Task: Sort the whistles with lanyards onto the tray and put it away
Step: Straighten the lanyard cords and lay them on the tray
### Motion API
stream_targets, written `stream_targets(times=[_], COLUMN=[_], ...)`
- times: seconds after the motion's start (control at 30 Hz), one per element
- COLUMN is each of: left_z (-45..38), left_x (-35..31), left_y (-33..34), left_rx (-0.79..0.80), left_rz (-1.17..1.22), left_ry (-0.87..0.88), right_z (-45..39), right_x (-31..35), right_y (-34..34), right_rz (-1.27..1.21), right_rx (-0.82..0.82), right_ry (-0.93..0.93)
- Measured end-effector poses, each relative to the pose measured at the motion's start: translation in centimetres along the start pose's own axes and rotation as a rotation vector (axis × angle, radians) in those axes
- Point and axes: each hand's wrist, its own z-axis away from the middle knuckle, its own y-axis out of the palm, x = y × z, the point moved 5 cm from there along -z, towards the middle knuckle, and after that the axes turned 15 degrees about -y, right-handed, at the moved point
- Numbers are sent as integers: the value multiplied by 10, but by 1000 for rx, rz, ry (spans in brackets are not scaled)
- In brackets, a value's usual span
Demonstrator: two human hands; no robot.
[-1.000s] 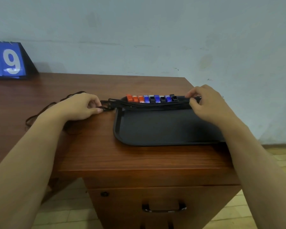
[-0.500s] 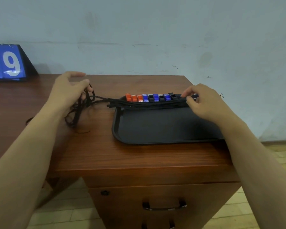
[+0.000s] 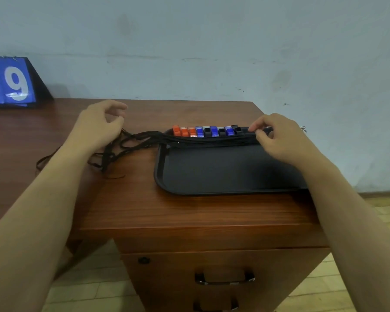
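Observation:
A row of several whistles (image 3: 207,131), orange, blue and black, lies along the far edge of the black tray (image 3: 212,174). Their black lanyards (image 3: 140,140) run in a bundle along that edge and trail left off the tray onto the desk. My left hand (image 3: 97,129) is raised over the desk left of the tray, and its lower fingers hold a tangle of the cords, whose loops hang down to the wood. My right hand (image 3: 279,140) sits at the tray's far right corner and pinches the bundle beside the last black whistle.
The tray sits at the right end of a brown wooden desk (image 3: 167,212) and overhangs its right edge a little. A blue flip scoreboard (image 3: 9,84) showing 9s stands at the back left. Below the front edge is a drawer with a black handle (image 3: 224,279).
My left hand rose from the desk and moved back and right, lifting the loose cords. The right hand stayed at the tray's far right corner.

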Motion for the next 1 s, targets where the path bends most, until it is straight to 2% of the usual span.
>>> stream_targets(times=[0.1,0.2,0.27,0.53,0.6,0.7,0.8,0.9,1.0], left_z=[6,13,15,8,10,9,10,15,14], left_x=[-6,-5,-1,6,1,-10,-14,-15,-15], left_y=[-1,9,14,14,14,5,-2,-3,-1], left_rx=[29,261,360,344,288,109,0,-30,-6], left_rz=[-250,-499,-552,-625,-560,-338,-138,57,154], left_ry=[66,-25,-93,-100,-86,-63,-60,-61,-46], right_z=[1,1,0,0,0,1,1,1,1], right_x=[0,0,0,0,0,-1,-1,-1,-1], right_y=[-1,0,1,0,1,1,1,0,0], right_rz=[-4,6,7,-4,-4,-12,-20,-25,-29], right_rx=[-7,-5,0,-2,-1,-9,-16,-16,-18], right_ry=[7,5,-1,-10,-9,-3,3,5,15])
